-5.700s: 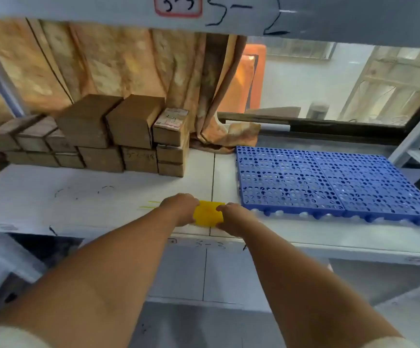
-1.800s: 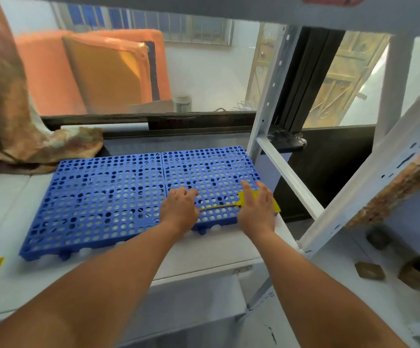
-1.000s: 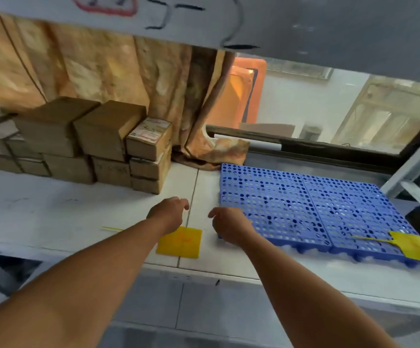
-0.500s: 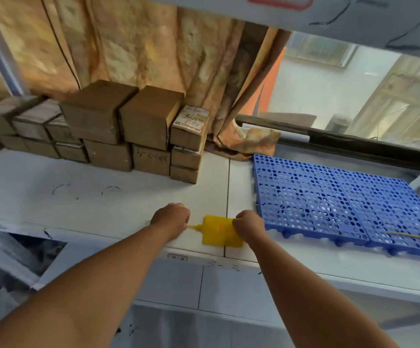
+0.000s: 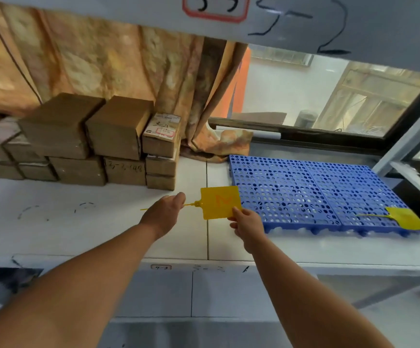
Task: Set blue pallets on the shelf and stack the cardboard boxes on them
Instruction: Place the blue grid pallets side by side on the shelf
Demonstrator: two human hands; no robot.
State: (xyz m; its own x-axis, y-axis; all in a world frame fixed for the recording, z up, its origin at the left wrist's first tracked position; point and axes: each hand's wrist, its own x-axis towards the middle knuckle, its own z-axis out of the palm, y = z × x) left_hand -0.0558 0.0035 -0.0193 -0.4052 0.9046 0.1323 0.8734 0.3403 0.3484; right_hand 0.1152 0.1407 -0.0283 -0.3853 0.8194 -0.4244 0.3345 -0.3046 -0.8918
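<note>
both left hand point(image 5: 165, 212) and right hand point(image 5: 245, 219) pinch the tag point(image 5: 219, 202), 9 o'clock of the pallets point(image 5: 304, 192); tugging could snap it.

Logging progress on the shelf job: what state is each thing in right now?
Blue pallets: flat on shelf, side by side, no boxes on them.
Cardboard boxes: stacked on bare shelf, left of pallets.
Held yellow tag: above shelf, left hand grips its strap, right hand pinches its corner.
Second yellow tag: lying on right pallet's front corner.
</note>
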